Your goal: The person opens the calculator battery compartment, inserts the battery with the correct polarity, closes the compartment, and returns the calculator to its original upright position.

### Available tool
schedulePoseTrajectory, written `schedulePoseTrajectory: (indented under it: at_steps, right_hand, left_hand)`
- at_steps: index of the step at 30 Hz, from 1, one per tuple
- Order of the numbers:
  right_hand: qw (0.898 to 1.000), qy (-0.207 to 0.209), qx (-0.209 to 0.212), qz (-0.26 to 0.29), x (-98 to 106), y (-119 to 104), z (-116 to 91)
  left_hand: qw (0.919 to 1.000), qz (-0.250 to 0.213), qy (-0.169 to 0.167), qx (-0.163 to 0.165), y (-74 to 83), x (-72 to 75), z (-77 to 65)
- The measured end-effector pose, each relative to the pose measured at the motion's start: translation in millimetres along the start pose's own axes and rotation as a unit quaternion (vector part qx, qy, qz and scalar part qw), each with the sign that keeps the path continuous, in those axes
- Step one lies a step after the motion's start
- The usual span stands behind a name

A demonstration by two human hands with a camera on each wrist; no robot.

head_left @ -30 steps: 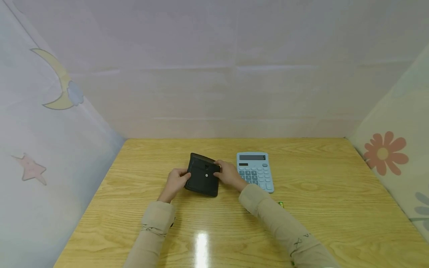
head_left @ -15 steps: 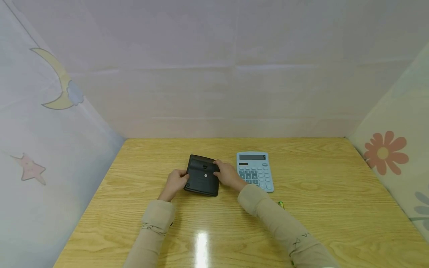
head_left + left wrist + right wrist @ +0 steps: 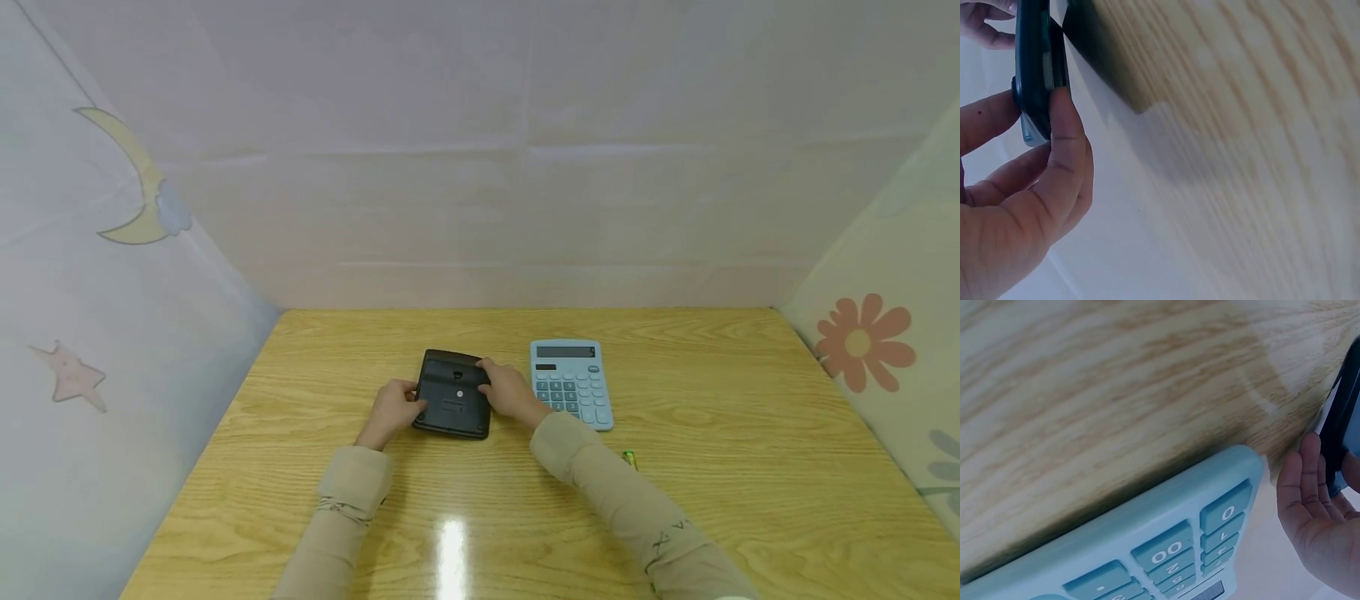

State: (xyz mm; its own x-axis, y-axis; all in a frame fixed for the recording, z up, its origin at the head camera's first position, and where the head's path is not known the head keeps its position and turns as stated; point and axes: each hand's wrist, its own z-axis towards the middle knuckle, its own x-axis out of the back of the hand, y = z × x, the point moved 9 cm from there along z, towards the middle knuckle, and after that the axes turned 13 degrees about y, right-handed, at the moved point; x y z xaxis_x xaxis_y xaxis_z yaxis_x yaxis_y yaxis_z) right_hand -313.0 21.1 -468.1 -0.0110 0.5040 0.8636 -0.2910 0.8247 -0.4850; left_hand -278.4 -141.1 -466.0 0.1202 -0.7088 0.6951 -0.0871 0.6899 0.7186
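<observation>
A black calculator (image 3: 453, 408), seen from its back with a small pale round spot in the middle, is held just above the wooden table. My left hand (image 3: 393, 412) pinches its left edge between thumb and fingers; the left wrist view shows the calculator (image 3: 1034, 62) edge-on there. On the opposite edge my right hand (image 3: 510, 390) grips near the upper corner, thumb on the back and fingers underneath. Its keys face down and are hidden. Right beside my right hand lies a light blue calculator (image 3: 592, 392), face up, partly covered by that hand and wrist.
A small green and yellow battery-like piece (image 3: 630, 457) lies by my right sleeve, partly hidden by it. The wooden table (image 3: 720, 467) ends at a pale cloth backdrop (image 3: 450, 225), with more cloth along both sides.
The black calculator has tipped slightly, so more of its back shows, and its upper edge sits a little lower. My left thumb has shifted down on the back. The light blue calculator stays put.
</observation>
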Motion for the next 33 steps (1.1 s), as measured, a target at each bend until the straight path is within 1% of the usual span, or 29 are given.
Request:
schedulePoseTrajectory:
  at_steps: [2,6,13,22,29,33]
  right_hand:
    - [1.0,-0.002,-0.002,-0.001,-1,0,0]
    - [1.0,-0.004,-0.003,-0.006,-1,0,0]
    - [1.0,-0.007,0.002,-0.008,2,-4,-2]
    - [1.0,-0.01,0.0,-0.008,2,-7,-3]
    - [1.0,-0.012,-0.001,-0.004,2,-8,-3]
    - [1.0,-0.009,0.003,-0.003,2,-8,-3]
  left_hand:
    - [0.9999,0.015,0.0,-0.005,0.0,-0.8,-0.4]
    - [0.9994,0.033,-0.008,-0.001,0.0,-2.9,-1.3]
    - [0.9983,0.056,-0.016,-0.007,3.4,-3.9,-4.8]
    - [0.9977,0.063,-0.017,-0.019,-0.1,-9.3,-5.2]
    - [0.997,0.073,-0.02,-0.013,-3.0,-12.7,-2.1]
    - [0.9962,0.084,-0.02,-0.012,-2.9,-13.9,-2.7]
